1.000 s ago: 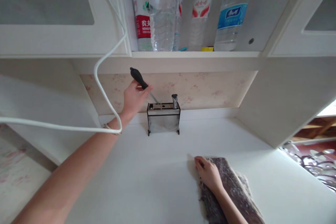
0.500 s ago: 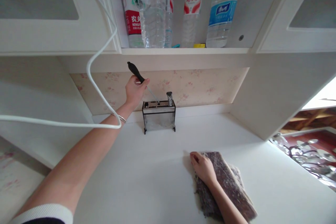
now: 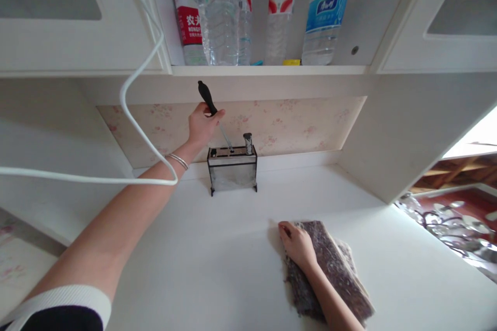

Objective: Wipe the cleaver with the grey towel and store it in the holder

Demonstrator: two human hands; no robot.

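My left hand (image 3: 204,123) is closed around the black handle (image 3: 207,96) of a thin-shafted metal tool. Its shaft (image 3: 225,136) slants down to a hole in the top of a knife holder (image 3: 233,176) by the back wall; how deep the tip sits I cannot tell. A short dark-and-silver handle (image 3: 248,143) stands up from the holder's right end. Lower right, my right hand (image 3: 298,244) has its fingers curled at the corner of a folded brown fuzzy cloth (image 3: 334,269) that lies on the white counter (image 3: 202,264).
Above is an open shelf (image 3: 272,70) with several plastic bottles, one with a blue label (image 3: 327,11). A white cable (image 3: 128,108) hangs in front of the left cupboard and crosses before my left forearm. White side panels (image 3: 423,129) flank the niche.
The tool's handle has tilted more upright and slightly right, with my left hand moving along. My right hand stays on the cloth. The whole view has shifted a little.
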